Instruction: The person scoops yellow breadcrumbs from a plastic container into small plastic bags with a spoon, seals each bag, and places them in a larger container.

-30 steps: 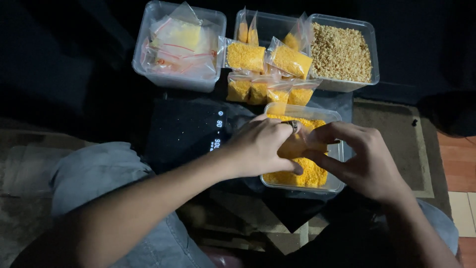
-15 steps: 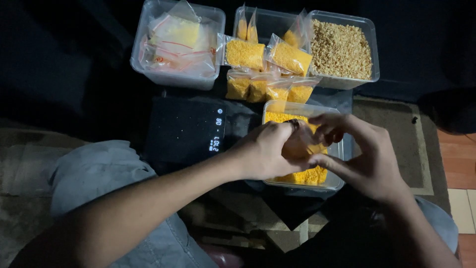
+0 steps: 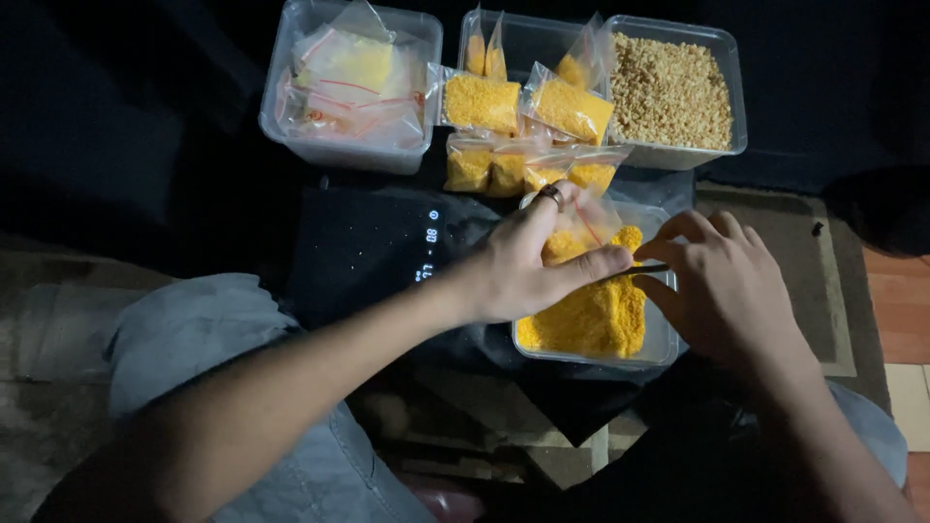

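Bag [image 3: 581, 225]: small, clear, with a red zip strip, partly filled with yellow crumbs. Position: centre of the scene, over the far left part of the crumb tub [image 3: 661, 341], between both hands.

Left to right:

- Knee [image 3: 184, 334]: grey cloth, near left.
- Bag tub [image 3: 291, 136]: clear, far left, holds empty zip bags with red strips.
- Scale [image 3: 363, 247]: black and flat, lit digits on its right edge. It lies near of the bag tub and just left of the crumb tub.
- Left hand [image 3: 528, 263]: reaches in from the near left. Fingers curl behind the bag; the thumb presses forward against its front. A ring sits on one finger. State: pinching the bag.
- Filled bags [image 3: 523, 136]: a cluster of closed yellow-crumb bags, far centre, resting on and in front of a clear tub.
- Crumb tub: clear, rectangular, holds loose yellow crumbs, directly below the bag.
- Right hand [image 3: 722, 281]: fingers bent, tips at the bag's right edge. Whether they grip it cannot be told.
- Granule tub [image 3: 738, 107]: far right, filled with pale brown granules.
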